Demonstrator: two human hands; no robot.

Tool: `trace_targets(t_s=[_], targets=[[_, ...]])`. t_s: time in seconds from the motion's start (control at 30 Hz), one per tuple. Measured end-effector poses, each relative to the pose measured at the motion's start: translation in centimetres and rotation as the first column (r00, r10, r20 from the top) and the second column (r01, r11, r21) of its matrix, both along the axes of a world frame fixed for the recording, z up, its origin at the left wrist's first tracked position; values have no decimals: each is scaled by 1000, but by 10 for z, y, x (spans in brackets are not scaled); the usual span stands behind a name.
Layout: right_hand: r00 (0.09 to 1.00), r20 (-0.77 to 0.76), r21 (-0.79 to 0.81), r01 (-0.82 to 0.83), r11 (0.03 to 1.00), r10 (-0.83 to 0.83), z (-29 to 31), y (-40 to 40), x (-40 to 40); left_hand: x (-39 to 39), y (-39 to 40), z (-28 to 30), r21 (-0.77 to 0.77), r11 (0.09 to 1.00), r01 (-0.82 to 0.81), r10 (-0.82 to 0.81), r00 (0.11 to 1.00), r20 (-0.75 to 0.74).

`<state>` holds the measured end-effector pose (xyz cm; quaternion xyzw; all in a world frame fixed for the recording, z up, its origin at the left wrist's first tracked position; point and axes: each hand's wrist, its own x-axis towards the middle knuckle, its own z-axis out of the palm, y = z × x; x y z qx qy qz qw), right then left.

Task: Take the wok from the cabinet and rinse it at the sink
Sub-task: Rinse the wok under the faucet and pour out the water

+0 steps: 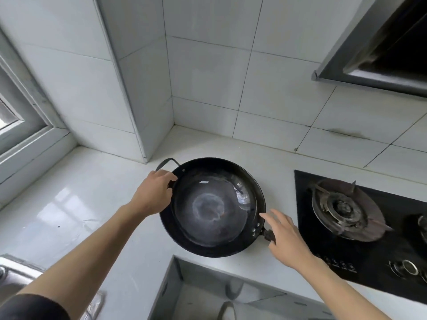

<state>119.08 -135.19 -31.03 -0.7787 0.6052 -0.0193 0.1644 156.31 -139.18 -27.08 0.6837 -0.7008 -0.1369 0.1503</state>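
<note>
The wok (pixel 212 207) sits on the white surface (pixel 92 204) between the corner wall and the gas stove (pixel 360 218). My left hand (pixel 152 195) grips its rim beside the loop handle (pixel 167 162), fingers curled over the edge. My right hand (pixel 285 239) hovers with fingers spread, just above the long handle (pixel 269 235). It looks like heavy, rigid metal with a glossy, possibly slick inside, so I'd carry it by both handles.
</note>
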Motion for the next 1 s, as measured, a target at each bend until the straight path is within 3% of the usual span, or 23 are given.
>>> trace_targets(t_s=[0.2,0.3,0.5,0.83,1.0], targets=[[999,-43,9,4,1000,-3,-14,-4,-1,13,-12,-10,49,983,180,-186,936,300],[999,-4,10,39,999,-39,-23,-6,-1,19,-18,-12,76,963,260,-269,889,371],[995,79,43,61,997,-64,-42,-6,-6,26,-11,-31,59,907,416,-403,821,405],[998,58,-3,40,999,-39,-54,-10,-11,32,15,-52,186,861,473,-507,778,372],[996,75,-3,58,998,-57,-53,-9,-10,35,27,-64,96,848,521,-519,780,350]])
